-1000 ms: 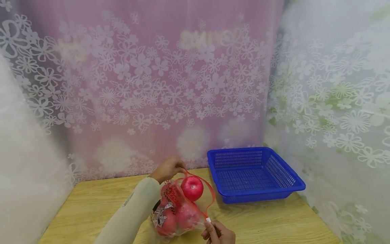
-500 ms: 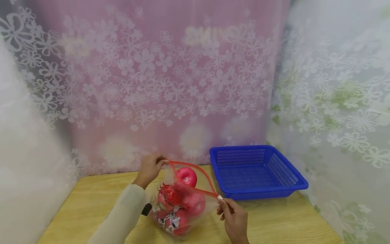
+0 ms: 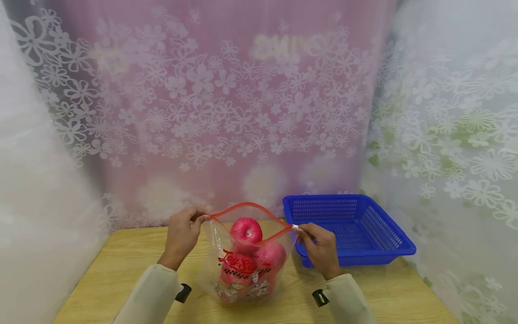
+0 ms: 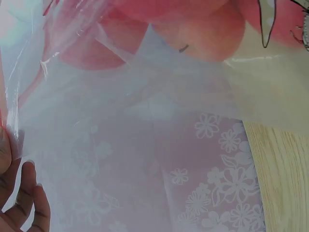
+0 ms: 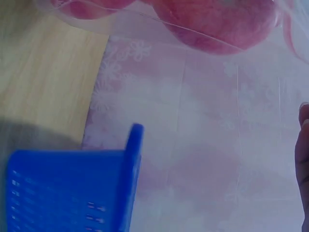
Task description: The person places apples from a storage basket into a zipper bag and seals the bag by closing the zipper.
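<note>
A clear zip bag (image 3: 256, 281) with red and black print hangs upright between both hands in the head view, its mouth gaping. Several red apples (image 3: 246, 231) are inside, one of them near the mouth. The left hand (image 3: 182, 235) pinches the left end of the red zip strip. At the other end, the right hand (image 3: 321, 248) pinches the strip beside the white slider (image 3: 295, 227). In the left wrist view, apples (image 4: 205, 34) show through the film above the left fingers (image 4: 25, 195). Whether the bag's bottom touches the table cannot be told.
A blue plastic basket (image 3: 356, 259) with slotted walls stands at the back right of the wooden table (image 3: 133, 265), close behind the right hand. Flowered curtains (image 3: 226, 112) enclose the table at the back and sides. A dark device (image 3: 184, 293) sits at the left wrist.
Both hands have drawn apart, the left leftward and the right up and rightward. The bag has turned to face the camera, its mouth now stretched level between them.
</note>
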### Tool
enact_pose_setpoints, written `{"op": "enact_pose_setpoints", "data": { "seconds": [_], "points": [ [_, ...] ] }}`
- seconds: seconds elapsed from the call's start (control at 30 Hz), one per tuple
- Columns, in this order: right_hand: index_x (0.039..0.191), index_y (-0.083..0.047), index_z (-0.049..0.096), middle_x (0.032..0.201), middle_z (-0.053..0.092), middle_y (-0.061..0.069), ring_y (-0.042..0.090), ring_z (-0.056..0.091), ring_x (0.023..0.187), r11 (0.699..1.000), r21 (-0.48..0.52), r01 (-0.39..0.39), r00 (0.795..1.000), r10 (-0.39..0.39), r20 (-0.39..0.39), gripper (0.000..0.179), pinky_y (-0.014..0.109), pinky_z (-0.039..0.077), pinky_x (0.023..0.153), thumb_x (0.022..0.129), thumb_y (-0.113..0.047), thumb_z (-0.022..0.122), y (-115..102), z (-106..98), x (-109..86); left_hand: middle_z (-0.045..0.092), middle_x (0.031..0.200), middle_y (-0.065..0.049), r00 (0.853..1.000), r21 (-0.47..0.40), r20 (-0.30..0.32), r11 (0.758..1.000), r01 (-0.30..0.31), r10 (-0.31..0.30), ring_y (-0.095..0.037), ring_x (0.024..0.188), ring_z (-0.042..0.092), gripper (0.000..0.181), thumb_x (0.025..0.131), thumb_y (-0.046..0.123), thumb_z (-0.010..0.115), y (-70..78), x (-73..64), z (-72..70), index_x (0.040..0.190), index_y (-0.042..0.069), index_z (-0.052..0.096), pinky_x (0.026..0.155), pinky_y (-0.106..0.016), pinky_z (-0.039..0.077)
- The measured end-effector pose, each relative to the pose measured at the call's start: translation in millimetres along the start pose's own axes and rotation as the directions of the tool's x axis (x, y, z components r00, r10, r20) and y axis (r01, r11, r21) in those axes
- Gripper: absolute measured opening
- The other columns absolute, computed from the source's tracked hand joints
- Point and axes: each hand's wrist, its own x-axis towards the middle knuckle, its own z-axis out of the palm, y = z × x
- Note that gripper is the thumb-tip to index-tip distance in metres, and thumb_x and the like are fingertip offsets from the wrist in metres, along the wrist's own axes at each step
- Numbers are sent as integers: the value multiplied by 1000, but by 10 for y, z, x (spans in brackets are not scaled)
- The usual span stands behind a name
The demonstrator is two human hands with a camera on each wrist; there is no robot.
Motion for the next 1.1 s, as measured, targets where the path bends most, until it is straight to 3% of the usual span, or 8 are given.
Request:
{"op": "enact_pose_setpoints", "data": {
  "seconds": [0.23, 0.37, 0.5, 0.67, 0.8, 0.87, 1.0, 1.1],
  "points": [
    [87, -2, 69, 66, 63, 7, 17, 56, 51, 999, 19, 32, 999, -33, 40, 27, 16, 47, 50, 74, 22, 67, 111, 19, 128, 67, 75, -6, 981, 12, -179, 998, -68, 69, -20, 66, 61, 6, 78, 1, 76, 23, -191, -11, 79, 4, 71, 59, -41, 52],
    [87, -1, 70, 65, 62, 5, 17, 56, 49, 999, 39, 31, 998, -33, 57, 28, 15, 46, 48, 73, 22, 68, 83, 53, 88, 67, 77, -5, 980, 16, -192, 999, -40, 42, -18, 67, 60, 9, 78, 0, 76, -23, -344, -36, 81, 6, 70, 58, -37, 51],
    [86, -4, 69, 65, 61, 3, 14, 56, 51, 998, 49, 44, 998, -46, 50, 27, 16, 47, 50, 74, 21, 67, 44, 60, 71, 67, 81, -1, 990, -28, -133, 999, -43, 39, -13, 69, 59, 14, 77, -3, 76, -105, -421, -116, 83, 8, 70, 60, -29, 49],
    [85, -4, 68, 68, 62, 5, 12, 57, 56, 995, 65, 80, 995, -84, 61, 17, 17, 48, 54, 80, 12, 68, 35, 52, 78, 67, 84, 6, 997, -142, 35, 987, -69, 75, -6, 73, 58, 18, 80, -2, 74, -175, -417, -242, 90, 13, 72, 63, -26, 50],
    [87, -3, 69, 73, 65, 6, 15, 61, 61, 992, 50, 115, 990, -118, 72, 5, 17, 48, 57, 89, -1, 65, 29, 57, 75, 65, 84, 11, 981, -208, 183, 978, -22, 61, -5, 75, 59, 19, 86, 5, 71, -182, -402, -300, 101, 17, 72, 67, -28, 51],
    [87, -4, 69, 74, 66, 6, 15, 61, 62, 990, 44, 136, 987, -139, 76, 11, 18, 48, 58, 93, -9, 62, 24, 65, 78, 64, 84, 13, 970, -212, 240, 977, 22, 30, -6, 77, 59, 17, 88, 9, 69, -181, -396, -312, 104, 16, 72, 69, -30, 51],
    [88, -4, 69, 75, 66, 5, 13, 59, 62, 986, 32, 164, 982, -166, 87, 24, 18, 46, 56, 98, -22, 56, 13, 79, 98, 62, 84, 13, 953, -179, 299, 979, 101, -43, -9, 80, 60, 15, 91, 16, 68, -168, -362, -317, 105, 15, 71, 72, -31, 52],
    [89, -4, 69, 77, 66, 5, 12, 57, 62, 983, 31, 181, 978, -183, 99, 24, 18, 45, 55, 98, -22, 55, 2, 83, 120, 66, 92, 10, 948, -136, 313, 985, 108, -61, -11, 85, 60, 17, 92, 21, 66, -141, -292, -323, 108, 15, 70, 77, -33, 52]
  ]
}}
